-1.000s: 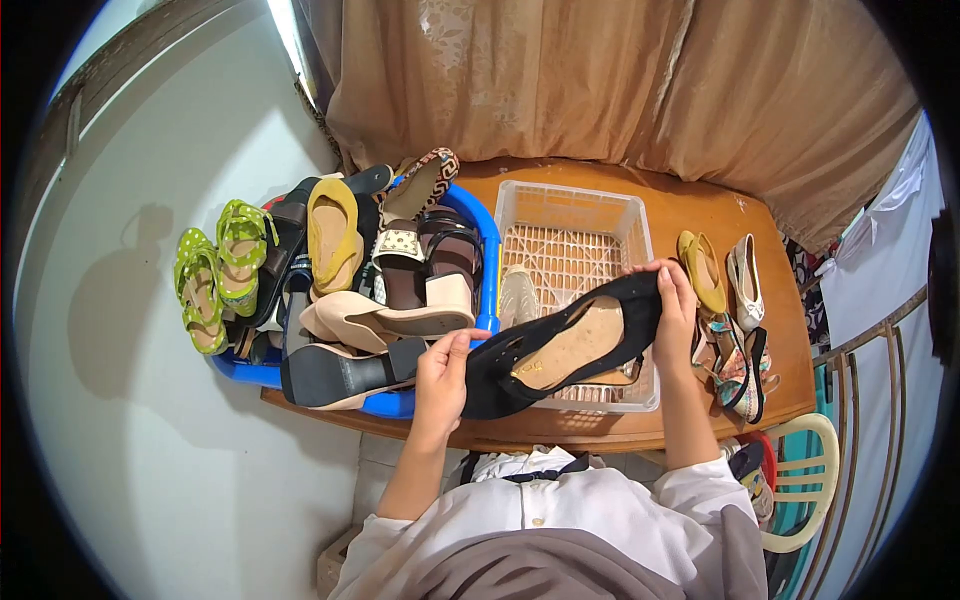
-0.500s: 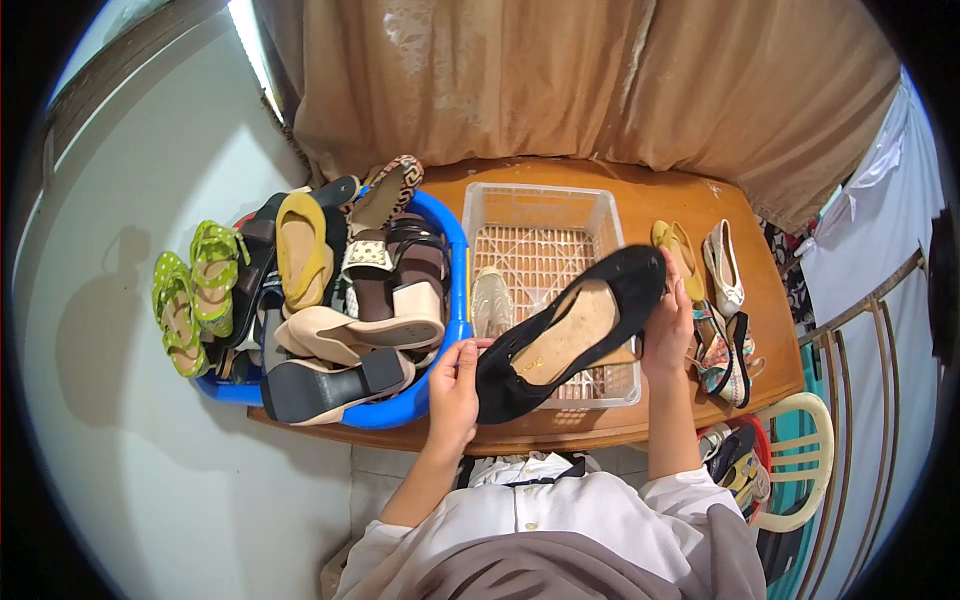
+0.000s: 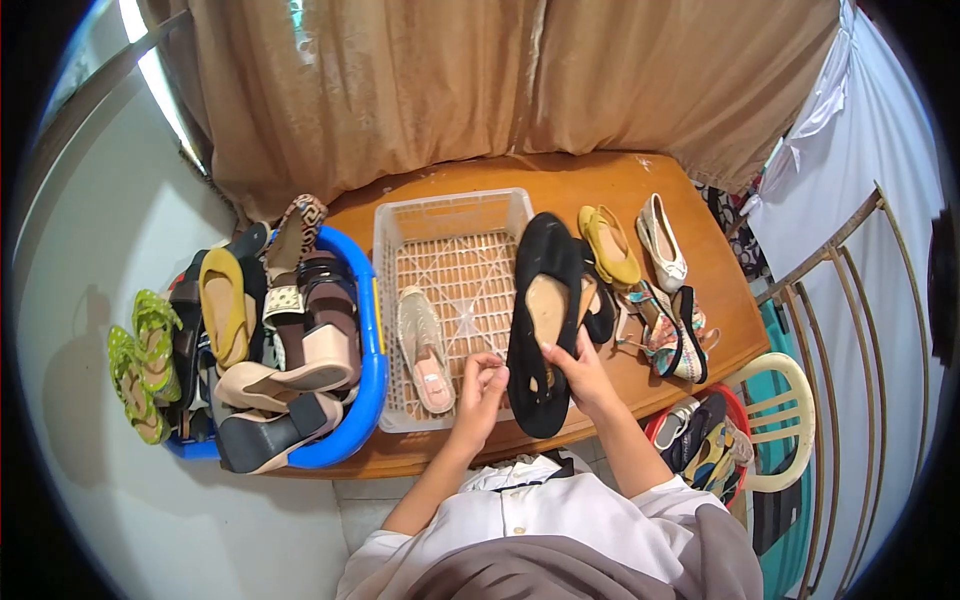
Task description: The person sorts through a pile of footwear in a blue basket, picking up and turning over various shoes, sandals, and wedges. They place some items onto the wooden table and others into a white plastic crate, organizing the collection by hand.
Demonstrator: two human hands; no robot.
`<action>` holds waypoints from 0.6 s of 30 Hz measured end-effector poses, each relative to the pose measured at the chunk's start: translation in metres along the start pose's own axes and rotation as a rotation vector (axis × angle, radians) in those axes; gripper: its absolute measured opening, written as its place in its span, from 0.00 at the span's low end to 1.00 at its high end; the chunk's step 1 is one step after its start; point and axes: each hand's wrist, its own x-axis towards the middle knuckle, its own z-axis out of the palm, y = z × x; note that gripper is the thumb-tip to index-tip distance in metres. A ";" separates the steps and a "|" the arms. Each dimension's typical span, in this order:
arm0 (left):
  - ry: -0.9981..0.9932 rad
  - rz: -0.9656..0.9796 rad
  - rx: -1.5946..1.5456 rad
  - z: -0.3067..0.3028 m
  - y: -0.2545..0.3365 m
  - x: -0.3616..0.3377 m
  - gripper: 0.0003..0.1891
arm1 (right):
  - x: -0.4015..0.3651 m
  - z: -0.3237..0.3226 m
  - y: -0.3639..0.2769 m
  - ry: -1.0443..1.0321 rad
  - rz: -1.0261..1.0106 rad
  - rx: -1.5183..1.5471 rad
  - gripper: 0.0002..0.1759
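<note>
A black flat shoe [image 3: 546, 310], its beige insole facing me, is held upright by my right hand [image 3: 582, 375], which grips its right side. Just left of the shoe is my left hand [image 3: 484, 388], fingers drawn together; whether anything small is between them is hidden. Behind the hands stands a clear plastic basket [image 3: 455, 205] with a glittery beige shoe [image 3: 425, 350] inside. Part of another black shoe [image 3: 600, 305] shows behind the held one, on the table's right part.
Many shoes fill a blue basket [image 3: 372, 370] at the left. Yellow flats [image 3: 610, 245], a white flat [image 3: 661, 240] and patterned sandals [image 3: 665, 335] lie on the wooden table [image 3: 735, 300]. A red basket [image 3: 655, 428] of shoes is by a cream chair [image 3: 805, 425].
The black shoe has turned from slanted to upright. My left hand has come off it, while my right hand now grips lower. The camera view has shifted right.
</note>
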 end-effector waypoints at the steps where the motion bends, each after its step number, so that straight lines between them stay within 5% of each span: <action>1: -0.002 -0.103 -0.075 0.005 0.003 0.004 0.14 | 0.001 -0.007 0.002 -0.038 -0.021 -0.031 0.29; 6: 0.008 -0.305 -0.070 0.013 -0.018 0.031 0.21 | 0.013 -0.044 0.004 -0.301 -0.185 -0.815 0.27; 11: 0.086 -0.202 -0.254 0.046 -0.013 0.045 0.21 | 0.012 -0.065 -0.010 -0.237 0.276 -0.384 0.32; 16: -0.082 -0.233 0.098 0.060 -0.032 0.068 0.26 | 0.018 -0.094 -0.003 -0.144 0.179 -0.290 0.26; 18: -0.093 -0.052 0.273 0.065 -0.039 0.073 0.29 | 0.027 -0.114 0.000 -0.071 0.215 -0.240 0.24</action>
